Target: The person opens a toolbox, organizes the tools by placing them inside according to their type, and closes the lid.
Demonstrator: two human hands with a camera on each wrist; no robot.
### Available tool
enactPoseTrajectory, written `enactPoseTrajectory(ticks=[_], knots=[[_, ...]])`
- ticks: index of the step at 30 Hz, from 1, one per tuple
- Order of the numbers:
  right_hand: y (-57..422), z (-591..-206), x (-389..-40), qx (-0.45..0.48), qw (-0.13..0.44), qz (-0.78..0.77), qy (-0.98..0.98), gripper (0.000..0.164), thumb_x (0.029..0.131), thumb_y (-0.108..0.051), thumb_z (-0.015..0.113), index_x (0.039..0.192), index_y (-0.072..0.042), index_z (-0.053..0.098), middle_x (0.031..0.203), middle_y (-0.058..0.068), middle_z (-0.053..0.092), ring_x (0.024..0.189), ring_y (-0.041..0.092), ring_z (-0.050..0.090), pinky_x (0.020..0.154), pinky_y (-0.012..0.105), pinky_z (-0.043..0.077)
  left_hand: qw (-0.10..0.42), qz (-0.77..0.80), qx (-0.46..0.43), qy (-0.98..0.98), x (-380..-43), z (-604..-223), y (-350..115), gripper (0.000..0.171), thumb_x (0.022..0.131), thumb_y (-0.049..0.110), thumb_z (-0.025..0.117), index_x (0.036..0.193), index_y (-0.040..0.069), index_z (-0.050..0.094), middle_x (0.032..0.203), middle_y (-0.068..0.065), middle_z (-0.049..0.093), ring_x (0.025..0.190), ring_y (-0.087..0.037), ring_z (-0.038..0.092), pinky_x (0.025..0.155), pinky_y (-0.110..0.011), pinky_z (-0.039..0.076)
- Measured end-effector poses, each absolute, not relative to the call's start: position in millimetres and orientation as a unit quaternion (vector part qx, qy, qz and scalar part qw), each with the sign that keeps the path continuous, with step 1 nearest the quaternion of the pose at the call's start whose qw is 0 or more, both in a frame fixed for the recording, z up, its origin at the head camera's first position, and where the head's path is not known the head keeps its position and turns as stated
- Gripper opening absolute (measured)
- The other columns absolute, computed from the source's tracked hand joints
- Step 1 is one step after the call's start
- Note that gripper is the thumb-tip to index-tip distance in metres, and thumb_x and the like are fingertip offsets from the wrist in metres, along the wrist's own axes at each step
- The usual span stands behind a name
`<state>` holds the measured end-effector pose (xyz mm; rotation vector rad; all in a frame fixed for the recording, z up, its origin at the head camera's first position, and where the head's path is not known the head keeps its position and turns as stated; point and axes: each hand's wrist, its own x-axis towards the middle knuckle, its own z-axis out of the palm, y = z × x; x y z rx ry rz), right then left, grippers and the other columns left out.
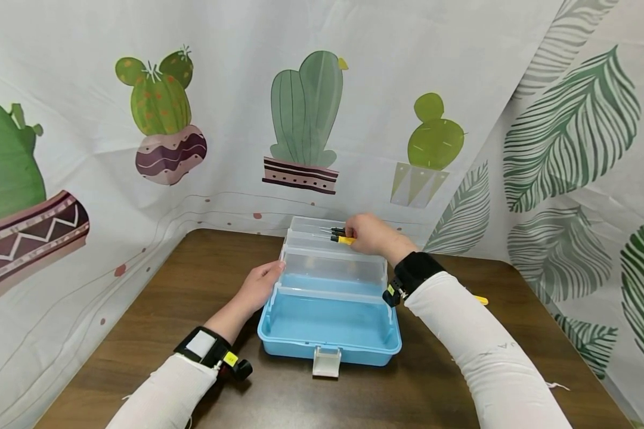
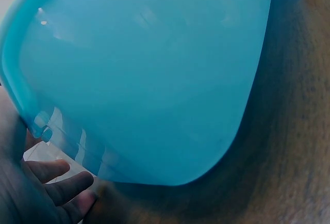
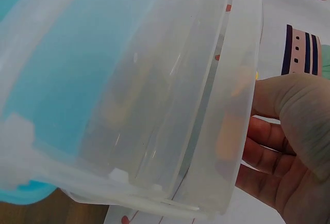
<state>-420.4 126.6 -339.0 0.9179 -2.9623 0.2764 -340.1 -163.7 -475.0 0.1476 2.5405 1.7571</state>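
A light-blue toolbox (image 1: 330, 351) stands unfolded on the table, its clear trays (image 1: 335, 266) stepping up towards the back. My left hand (image 1: 260, 286) grips the box's left side near the trays; in the left wrist view, several fingers (image 2: 68, 187) show beyond the blue wall (image 2: 154, 79). Over the rearmost tray, my right hand (image 1: 372, 232) holds several small screwdrivers (image 1: 343, 240) with yellow and black handles, shafts pointing left. In the right wrist view, the cloudy tray wall (image 3: 227, 105) hides the fingertips of this hand (image 3: 294, 131) and most of what they hold.
A white latch (image 1: 327, 362) hangs at the box's front. Right of the box, a yellow item (image 1: 481, 300) lies on the brown wooden table (image 1: 220, 250), partly behind my right arm. A cactus-print cloth (image 1: 231, 119) hangs behind the table.
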Motion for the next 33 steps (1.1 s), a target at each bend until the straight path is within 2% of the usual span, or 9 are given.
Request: enactPoseTrajectory(ticks=[13,22,33], knots=[[125.0,-339.2,-416.3,0.282,0.025,0.071,-0.956,0.010,0.087,-0.004,0.073,0.082,-0.011,0.067,0.087,0.005,0.065,0.080,0.023,0.057,0.076,0.033,0.050,0.023,0.570,0.050,0.820,-339.9,-475.8,-163.1,0.073,0.103,0.067,0.040,0.155,0.016,0.047,0.154,-0.012,0.054,0.139,-0.035,0.056,0.106,-0.056,0.053],[125.2,-341.6,-417.4,0.278,0.016,0.068,-0.958,0.005,0.087,-0.004,0.072,0.089,-0.009,0.071,0.091,0.005,0.066,0.083,0.023,0.058,0.079,0.034,0.052,0.019,0.570,0.053,0.820,-339.2,-477.4,-164.4,0.073,0.103,0.066,0.040,0.155,0.015,0.047,0.154,-0.014,0.054,0.139,-0.037,0.055,0.107,-0.057,0.052],[126.3,-341.3,-416.9,0.283,0.023,0.061,-0.957,0.016,0.087,-0.003,0.072,0.076,-0.013,0.067,0.084,0.004,0.064,0.077,0.021,0.056,0.074,0.032,0.049,0.019,0.570,0.054,0.820,-338.9,-476.1,-163.5,0.072,0.103,0.066,0.040,0.155,0.016,0.048,0.153,-0.013,0.055,0.138,-0.035,0.056,0.106,-0.055,0.053]])
